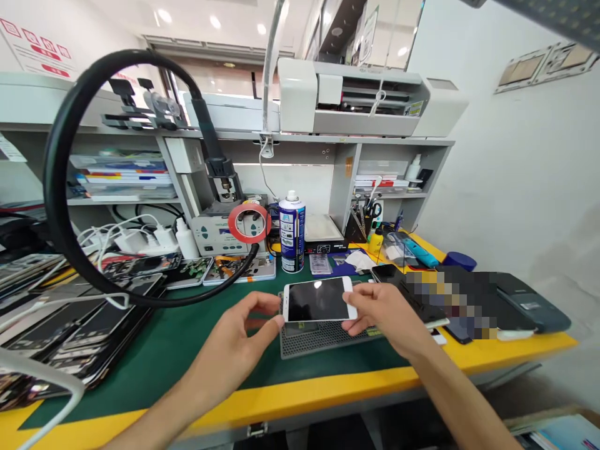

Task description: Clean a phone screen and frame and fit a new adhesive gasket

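A white-framed smartphone (319,299) with a dark, glossy screen is held face up, tilted towards me, above a grey perforated mat (309,344). My right hand (382,309) grips its right end, thumb on the front and fingers curled beneath. At the opposite end, my left hand (255,325) has its thumb tip at the lower left corner and its curved fingers against the left edge. Part of the mat is hidden behind the phone. Beyond the phone stands a blue and white spray can (292,234).
Stacked phone screens (89,337) crowd the left side, under a thick black hose (54,187) looping over the green work mat (178,356). A red tape roll (248,222) rests against a grey station (218,232). More phones (412,297) and a dark device (529,303) lie right.
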{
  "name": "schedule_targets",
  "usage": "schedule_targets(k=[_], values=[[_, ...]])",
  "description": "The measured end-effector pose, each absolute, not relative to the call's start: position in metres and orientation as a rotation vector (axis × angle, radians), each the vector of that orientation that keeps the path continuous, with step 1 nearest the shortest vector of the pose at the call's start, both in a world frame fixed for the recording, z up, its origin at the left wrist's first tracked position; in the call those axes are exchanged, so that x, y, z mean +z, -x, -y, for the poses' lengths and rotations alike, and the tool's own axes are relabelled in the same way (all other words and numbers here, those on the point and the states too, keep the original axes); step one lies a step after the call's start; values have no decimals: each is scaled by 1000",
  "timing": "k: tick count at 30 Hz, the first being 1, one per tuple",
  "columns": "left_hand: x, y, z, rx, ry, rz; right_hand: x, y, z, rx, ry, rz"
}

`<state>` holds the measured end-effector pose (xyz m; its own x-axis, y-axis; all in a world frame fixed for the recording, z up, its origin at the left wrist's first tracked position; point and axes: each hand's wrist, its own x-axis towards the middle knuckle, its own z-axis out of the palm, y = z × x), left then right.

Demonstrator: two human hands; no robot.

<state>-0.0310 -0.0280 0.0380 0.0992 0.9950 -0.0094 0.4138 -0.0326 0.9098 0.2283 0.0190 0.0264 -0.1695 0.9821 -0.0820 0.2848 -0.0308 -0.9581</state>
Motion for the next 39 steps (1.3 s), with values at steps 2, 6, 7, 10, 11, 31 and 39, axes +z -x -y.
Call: schedule_targets(k=[2, 6, 7, 10, 11, 31, 39], values=[[40, 44, 21, 775, -1831, -1524, 29, -240, -31, 1416, 1348, 1503], [35, 51, 3, 523, -2185, -1400, 23, -241, -43, 1618, 1347, 1487], [33, 51, -2, 496, -2224, -1370, 22, -239, -45, 1634, 1360, 1489], [29, 50, -15, 456, -2231, -1330, 20, -237, -47, 1606, 1422, 1521], [28, 50, -18, 447, -2225, -1323, 21, -237, -48, 1576, 1445, 1540], [-4, 51, -33, 577, -2159, -1266, 76, -293, -161, 508, 2181, 2219], [-3, 53, -33, 591, -2104, -1241, 54, -271, -190, 428, 2283, 2360]])
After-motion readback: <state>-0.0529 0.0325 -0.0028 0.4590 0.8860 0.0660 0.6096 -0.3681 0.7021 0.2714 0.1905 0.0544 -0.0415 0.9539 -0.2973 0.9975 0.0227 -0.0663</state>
